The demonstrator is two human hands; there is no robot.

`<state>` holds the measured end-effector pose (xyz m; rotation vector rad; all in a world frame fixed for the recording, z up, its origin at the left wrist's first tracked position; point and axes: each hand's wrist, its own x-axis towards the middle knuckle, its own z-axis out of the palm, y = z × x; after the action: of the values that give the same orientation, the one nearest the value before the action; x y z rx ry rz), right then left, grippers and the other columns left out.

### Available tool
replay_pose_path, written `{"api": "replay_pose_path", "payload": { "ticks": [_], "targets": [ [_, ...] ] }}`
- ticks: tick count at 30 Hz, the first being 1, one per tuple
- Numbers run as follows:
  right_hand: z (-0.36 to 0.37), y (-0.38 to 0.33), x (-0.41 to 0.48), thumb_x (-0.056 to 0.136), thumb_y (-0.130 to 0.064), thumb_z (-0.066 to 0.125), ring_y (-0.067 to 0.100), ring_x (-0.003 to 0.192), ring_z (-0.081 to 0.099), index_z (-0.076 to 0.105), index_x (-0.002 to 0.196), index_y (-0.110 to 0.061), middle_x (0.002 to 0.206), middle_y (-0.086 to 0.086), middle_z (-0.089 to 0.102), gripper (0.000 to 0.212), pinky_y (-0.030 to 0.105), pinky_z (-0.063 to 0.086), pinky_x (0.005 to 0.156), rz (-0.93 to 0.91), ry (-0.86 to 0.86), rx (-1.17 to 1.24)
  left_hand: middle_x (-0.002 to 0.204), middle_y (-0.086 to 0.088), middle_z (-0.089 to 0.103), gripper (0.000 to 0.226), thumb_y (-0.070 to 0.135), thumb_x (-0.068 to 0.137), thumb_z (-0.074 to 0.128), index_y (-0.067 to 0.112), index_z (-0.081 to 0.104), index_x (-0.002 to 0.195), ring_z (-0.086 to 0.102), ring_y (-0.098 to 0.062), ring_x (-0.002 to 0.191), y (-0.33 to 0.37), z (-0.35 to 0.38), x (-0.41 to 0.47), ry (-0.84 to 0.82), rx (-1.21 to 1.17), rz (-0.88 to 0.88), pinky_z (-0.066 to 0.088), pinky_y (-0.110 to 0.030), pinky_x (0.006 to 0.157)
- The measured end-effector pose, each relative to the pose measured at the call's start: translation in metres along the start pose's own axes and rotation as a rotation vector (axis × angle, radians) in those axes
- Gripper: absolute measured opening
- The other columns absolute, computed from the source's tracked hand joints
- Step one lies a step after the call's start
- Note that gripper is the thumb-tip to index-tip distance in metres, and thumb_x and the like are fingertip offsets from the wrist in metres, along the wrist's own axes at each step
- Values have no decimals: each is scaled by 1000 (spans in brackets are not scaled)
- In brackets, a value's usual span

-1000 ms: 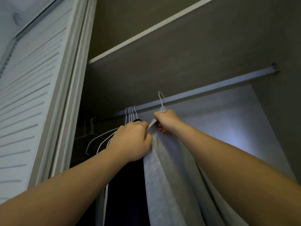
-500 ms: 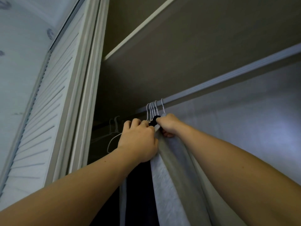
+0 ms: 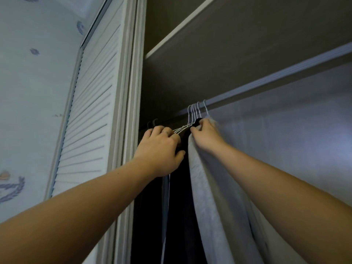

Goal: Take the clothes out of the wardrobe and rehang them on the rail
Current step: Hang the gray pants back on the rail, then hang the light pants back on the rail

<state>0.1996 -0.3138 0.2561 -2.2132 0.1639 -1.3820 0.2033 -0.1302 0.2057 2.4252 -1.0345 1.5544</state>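
Note:
A grey rail runs across the wardrobe under a shelf. Several white wire hangers hook over the rail close together. A grey garment hangs from the rightmost hanger, with a dark garment to its left. My right hand grips the top of the grey garment at its hanger neck. My left hand curls around the wire arms of the bunched hangers, just left of the right hand.
A white louvred wardrobe door stands open on the left beside its frame. A shelf board lies just above the rail. Two dark hooks hang further left on the rail. Patterned wall at far left.
The view has swung right and up. The grey garment's hanger has slid left along the rail and joined the other hangers. Both hands keep their hold.

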Motion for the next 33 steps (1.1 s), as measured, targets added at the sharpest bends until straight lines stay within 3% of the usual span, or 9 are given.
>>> {"api": "replay_pose_path", "payload": {
  "ticks": [5,9,15,24,29,33],
  "targets": [
    [16,-32,-93,97,-50,42,25,147,15,23,150,-36,160,-3,15,58,50,20,118,-234,-80,-53,160,-1,30,59,61,98,27,29,40,146,10,-25,153,-40,-25,-79,79,-12,-13,6,-46,124],
    [42,-68,-176,99,-56,29,20,150,-3,7,153,-41,164,-5,0,60,54,-2,118,-292,-123,-203,166,-2,13,69,63,97,12,28,24,156,-5,-25,154,-83,-46,-162,52,28,-39,-4,-48,124],
    [104,-139,-307,96,-63,18,18,147,-22,-13,151,-43,161,-7,-21,66,55,-12,116,-404,-265,-186,167,1,4,72,64,98,13,27,14,159,-11,-24,153,-150,-101,-306,-68,111,-195,-11,-47,122],
    [168,-284,-517,89,-72,8,20,146,-25,-18,150,-43,160,-8,-26,72,58,-13,115,-646,-597,12,167,2,-6,77,72,95,7,30,4,160,-20,-24,152,-217,-244,-559,-356,329,-558,-14,-53,121],
    [186,-372,-650,91,-70,10,19,146,-26,-19,150,-43,159,-8,-27,71,56,-14,115,-803,-802,193,167,4,-9,81,76,91,1,32,3,159,-25,-21,150,-213,-336,-703,-474,404,-793,-14,-52,120],
    [189,-434,-761,90,-72,10,22,148,-19,-14,152,-41,161,-6,-22,73,56,-10,114,-931,-958,295,163,9,-23,75,75,92,7,40,-13,156,-33,-18,146,-192,-404,-818,-535,508,-1063,-22,-48,117]
  ]
}}
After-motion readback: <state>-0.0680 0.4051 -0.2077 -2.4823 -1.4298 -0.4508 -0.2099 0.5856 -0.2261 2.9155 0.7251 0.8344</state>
